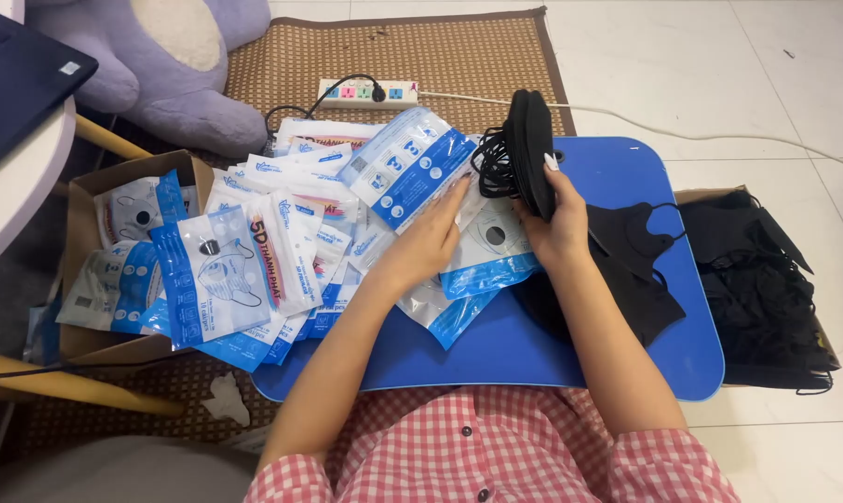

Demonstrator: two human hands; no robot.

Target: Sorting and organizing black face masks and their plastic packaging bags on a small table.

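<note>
My right hand [559, 219] grips a stack of folded black face masks [528, 149], held upright above the blue lap table [617, 349], their ear loops dangling to the left. My left hand [431, 237] lies flat, fingers spread, on blue-and-white plastic mask pouches [407, 168] in the middle of the table. More pouches [244, 251] fan out in a pile over the table's left side. Loose black masks [640, 256] lie on the table just right of my right hand.
A cardboard box [91, 191] at left holds more pouches. Another box [766, 279] at right is full of black masks. A power strip [365, 92] lies on a woven mat behind. A purple plush toy [175, 65] and a laptop [16, 74] are at upper left.
</note>
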